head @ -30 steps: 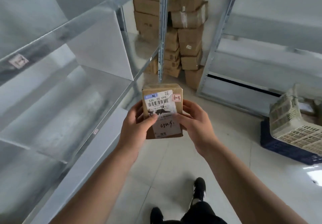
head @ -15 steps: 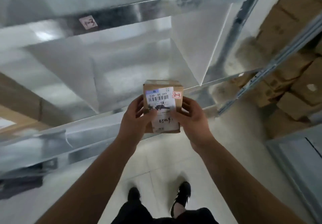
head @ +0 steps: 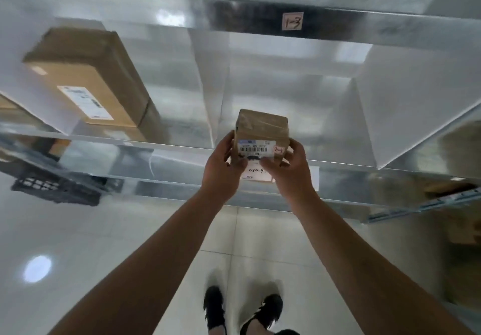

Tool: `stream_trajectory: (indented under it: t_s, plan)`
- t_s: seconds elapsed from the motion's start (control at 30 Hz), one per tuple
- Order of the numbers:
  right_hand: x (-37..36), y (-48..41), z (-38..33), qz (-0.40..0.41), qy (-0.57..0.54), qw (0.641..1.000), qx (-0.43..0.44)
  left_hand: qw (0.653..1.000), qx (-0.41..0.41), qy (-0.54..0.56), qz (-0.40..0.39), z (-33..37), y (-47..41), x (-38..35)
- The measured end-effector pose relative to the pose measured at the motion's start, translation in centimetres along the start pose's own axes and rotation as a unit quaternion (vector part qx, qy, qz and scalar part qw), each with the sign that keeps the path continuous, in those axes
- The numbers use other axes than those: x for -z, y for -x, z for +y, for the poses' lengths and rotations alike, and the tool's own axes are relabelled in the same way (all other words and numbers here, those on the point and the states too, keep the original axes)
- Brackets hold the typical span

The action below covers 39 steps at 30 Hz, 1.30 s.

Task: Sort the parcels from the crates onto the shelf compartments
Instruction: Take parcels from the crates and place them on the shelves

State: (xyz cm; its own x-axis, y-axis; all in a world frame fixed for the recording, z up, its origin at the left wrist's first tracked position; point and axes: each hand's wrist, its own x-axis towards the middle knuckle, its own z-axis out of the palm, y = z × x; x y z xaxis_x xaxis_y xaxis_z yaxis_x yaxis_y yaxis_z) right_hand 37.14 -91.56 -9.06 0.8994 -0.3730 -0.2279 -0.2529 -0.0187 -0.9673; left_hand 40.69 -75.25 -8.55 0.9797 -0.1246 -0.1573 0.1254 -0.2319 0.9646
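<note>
Two black shoes (head: 214,306) are standing on the pale tiled floor (head: 104,243) at the bottom of the view. Both bare forearms are reaching up and forward from there.

The left hand (head: 221,170) is gripping the left side of a small brown parcel (head: 261,129), its thumb curling onto the labelled face. The right hand (head: 292,173) is gripping the right side in the same way. Both hands are thus closing round the one parcel, which is hanging between them with its taped far end leaning toward the shelf. A white barcode label (head: 256,149) is covering much of the near face. A small sticker (head: 278,149) marked 2-3 in red is sitting at the label's right edge.

The parcel is being held at the front lip of the metal shelf (head: 169,157), before the middle compartment (head: 286,87). Whether it is touching the lip I cannot tell. Low at the left, a black crate (head: 59,186) is showing under the shelf.

The middle compartment is lying between a left divider (head: 205,87) and a right divider (head: 395,105), both upright grey panels. Beyond the left divider, a large cardboard box (head: 88,74) is lying flat in the neighbouring compartment, a white label on its top. Farthest up, the upper beam (head: 377,32) is carrying a paper tag (head: 292,21) reading 1-3, above the middle compartment.
</note>
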Motion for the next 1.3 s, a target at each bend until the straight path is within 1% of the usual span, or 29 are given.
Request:
stream_trajectory:
  t_s: [0.13,0.3,0.4,0.57,0.67,0.83,0.97,1.17,1.3]
  plan:
    - [-1.5,-1.6,1.0,-0.003,0.043,0.999,0.025,1.0,-0.007,-0.007,0.006,-2.7,-1.4,0.3]
    - [-2.3,-2.6,2.8,0.014,0.074,0.995,0.06,1.0,-0.022,-0.011,0.015,-4.8,-2.7,-0.2]
    - [-2.3,-3.1,3.2,0.026,0.073,0.994,0.074,0.998,-0.044,-0.014,0.031,-5.7,-3.3,-0.4]
    - [-2.2,-3.4,3.6,0.037,0.061,0.992,0.101,0.997,-0.074,0.009,0.034,-6.2,-3.5,-0.2]
    - [-2.3,-4.1,3.9,0.039,0.055,0.992,0.105,0.995,-0.089,-0.009,0.034,-6.0,-4.1,-0.4]
    - [-3.1,-5.7,4.7,0.029,0.069,0.992,0.104,0.998,-0.046,-0.018,0.038,-7.0,-6.0,-1.0]
    - [-3.6,-8.0,4.6,0.032,0.086,0.988,0.126,0.995,-0.054,-0.066,0.048,-6.7,-8.5,-1.5]
    - [-4.8,-12.4,3.8,0.033,0.08,0.989,0.123,0.991,-0.039,-0.067,0.107,-5.5,-12.8,-3.7]
    - [-5.1,-14.8,3.2,0.037,0.092,0.989,0.113,0.99,-0.003,-0.084,0.113,-4.9,-15.1,-4.4]
